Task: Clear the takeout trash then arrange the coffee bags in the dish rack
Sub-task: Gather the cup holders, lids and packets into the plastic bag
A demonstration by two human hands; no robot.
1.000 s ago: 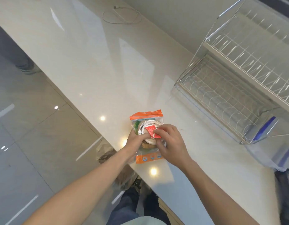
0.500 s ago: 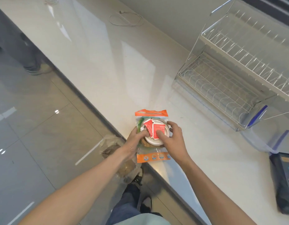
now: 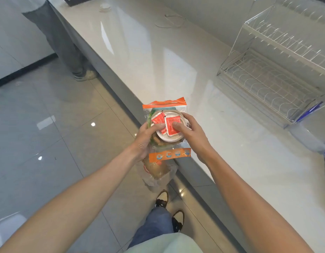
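A clear takeout bag (image 3: 167, 105) with orange bands holds food scraps. On top of it lie a white round lid (image 3: 170, 138) and two red sauce packets (image 3: 173, 125). Both my hands grip this bundle at the counter's front edge. My left hand (image 3: 146, 138) holds its left side, thumb on a packet. My right hand (image 3: 193, 133) holds its right side, thumb pressing the other packet. The white wire dish rack (image 3: 271, 84) stands at the right with nothing on its shelves. No coffee bags are clearly in view.
The white counter (image 3: 176, 57) runs from the far left to the near right. A thin cable (image 3: 171, 21) lies far back. A clear plastic bag with brown trash (image 3: 156, 170) hangs below the counter edge. A person's legs (image 3: 66, 42) stand at the far left. My feet (image 3: 169, 210) are below.
The bundle has been lifted and drawn toward the counter's front edge, now partly over the floor. The view swung left, so the dark bag at the right edge dropped out of sight.
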